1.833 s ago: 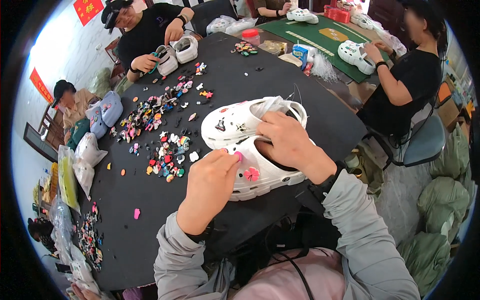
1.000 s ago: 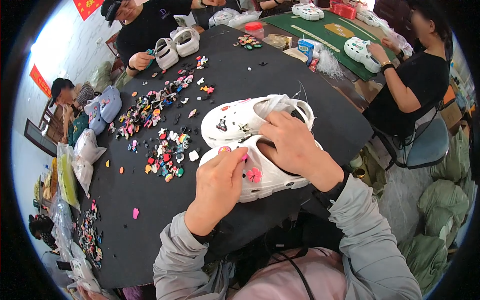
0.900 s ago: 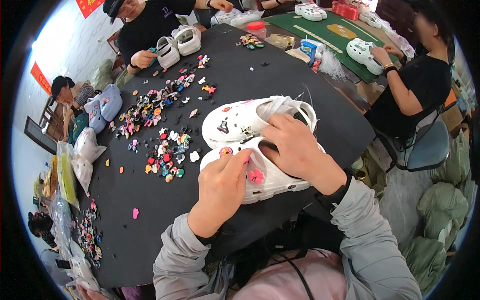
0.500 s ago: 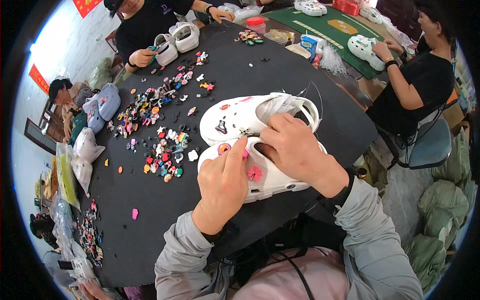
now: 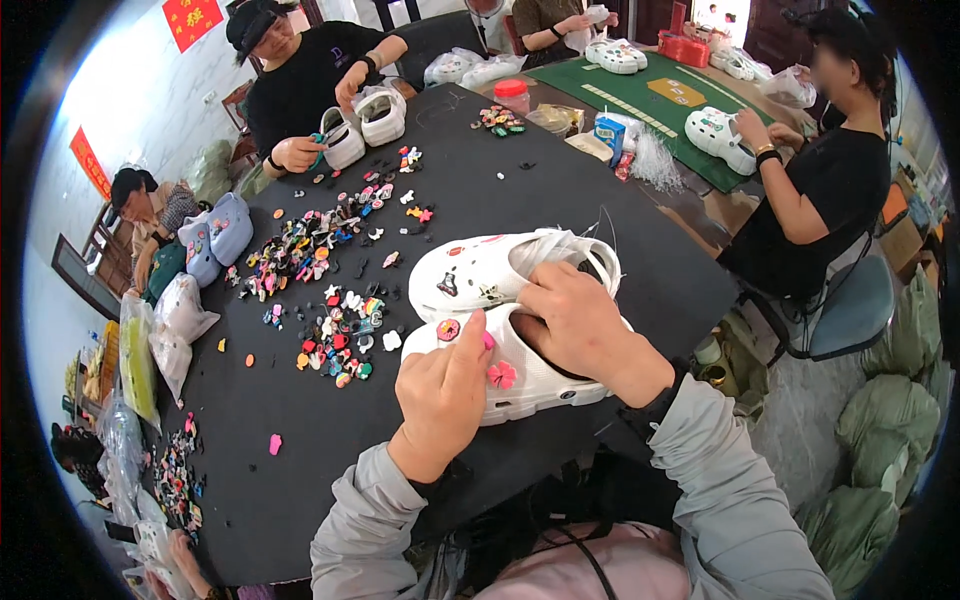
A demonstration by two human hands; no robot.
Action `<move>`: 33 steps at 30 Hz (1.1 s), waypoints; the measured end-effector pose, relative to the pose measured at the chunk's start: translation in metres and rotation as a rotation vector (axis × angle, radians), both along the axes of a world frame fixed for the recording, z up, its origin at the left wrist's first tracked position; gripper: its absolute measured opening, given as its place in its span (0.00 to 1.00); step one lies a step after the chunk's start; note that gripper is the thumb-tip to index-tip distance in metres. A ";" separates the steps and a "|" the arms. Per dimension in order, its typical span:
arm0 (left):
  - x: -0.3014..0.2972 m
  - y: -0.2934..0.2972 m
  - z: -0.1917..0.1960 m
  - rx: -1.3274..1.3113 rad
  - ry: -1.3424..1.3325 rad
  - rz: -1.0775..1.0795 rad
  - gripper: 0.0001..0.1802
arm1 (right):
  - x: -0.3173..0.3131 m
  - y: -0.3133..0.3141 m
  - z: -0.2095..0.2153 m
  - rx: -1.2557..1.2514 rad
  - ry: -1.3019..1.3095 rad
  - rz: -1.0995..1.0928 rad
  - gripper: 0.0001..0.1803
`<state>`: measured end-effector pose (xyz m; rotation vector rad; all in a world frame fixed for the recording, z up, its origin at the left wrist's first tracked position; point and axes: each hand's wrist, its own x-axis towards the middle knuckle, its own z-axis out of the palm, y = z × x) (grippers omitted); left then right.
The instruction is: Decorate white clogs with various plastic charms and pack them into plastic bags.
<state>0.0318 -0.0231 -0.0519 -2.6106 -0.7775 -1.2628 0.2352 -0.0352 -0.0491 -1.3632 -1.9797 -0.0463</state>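
Observation:
A pair of white clogs lies side by side in front of me. On the near clog point(image 5: 535, 398) are a pink flower charm point(image 5: 502, 375) and a round pink and yellow charm point(image 5: 449, 329). My left hand point(image 5: 438, 405) is closed, its fingertips on a small bright pink charm point(image 5: 488, 340) at that clog's upper. My right hand point(image 5: 585, 325) grips the same clog around its opening, with some fingers hidden inside. Just beyond, the far clog point(image 5: 470, 268) carries several charms, and its opening shows pale lining material.
Loose shoe charms are heaped on the black table point(image 5: 260, 400) to the left, with a smaller group point(image 5: 340, 335) nearer me. Across the table a person handles white clogs point(image 5: 380, 115). Another works at the green table point(image 5: 640, 100). Plastic bags point(image 5: 180, 320) line the left edge.
The view has shifted slightly, so the far side shows more. My hands stay on the near clog. The person opposite has brought one hand from the table to the clogs.

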 end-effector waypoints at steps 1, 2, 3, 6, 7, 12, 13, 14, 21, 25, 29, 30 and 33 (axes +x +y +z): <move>-0.002 -0.005 0.001 -0.010 0.058 0.027 0.27 | 0.000 0.000 0.001 0.003 0.001 0.003 0.09; -0.004 -0.009 0.003 -0.020 0.116 0.055 0.27 | 0.001 0.000 0.001 -0.009 0.005 0.002 0.09; -0.005 -0.013 0.004 -0.010 0.132 0.049 0.26 | 0.001 0.000 0.001 -0.022 0.009 0.002 0.09; -0.004 -0.020 0.009 0.014 0.207 0.020 0.30 | 0.001 0.000 0.002 0.049 0.012 -0.010 0.07; -0.008 -0.024 0.010 -0.023 0.272 0.039 0.32 | -0.001 -0.002 0.003 0.033 0.014 -0.022 0.08; -0.008 -0.028 0.016 -0.051 0.416 0.016 0.33 | -0.002 -0.002 0.000 0.003 -0.037 -0.010 0.09; -0.008 -0.028 0.016 -0.059 0.464 0.006 0.34 | -0.002 -0.002 0.000 0.003 -0.065 0.001 0.08; -0.007 -0.026 0.016 -0.063 0.466 0.007 0.34 | -0.002 -0.002 0.001 0.002 -0.092 0.012 0.08; -0.003 -0.019 0.020 -0.214 0.579 -0.022 0.36 | 0.005 -0.003 0.013 -0.059 -0.225 0.086 0.06; 0.001 -0.017 0.026 -0.184 0.650 -0.004 0.37 | 0.004 -0.006 0.014 -0.052 -0.186 0.088 0.06; 0.005 -0.014 0.032 -0.186 0.686 0.013 0.37 | 0.001 -0.004 0.012 -0.049 -0.166 0.087 0.08; 0.006 -0.013 0.032 -0.206 0.681 0.010 0.37 | 0.002 -0.003 0.009 -0.035 -0.182 0.075 0.08; 0.007 -0.017 0.028 -0.236 0.677 0.010 0.37 | 0.001 -0.003 0.003 -0.003 -0.128 0.060 0.11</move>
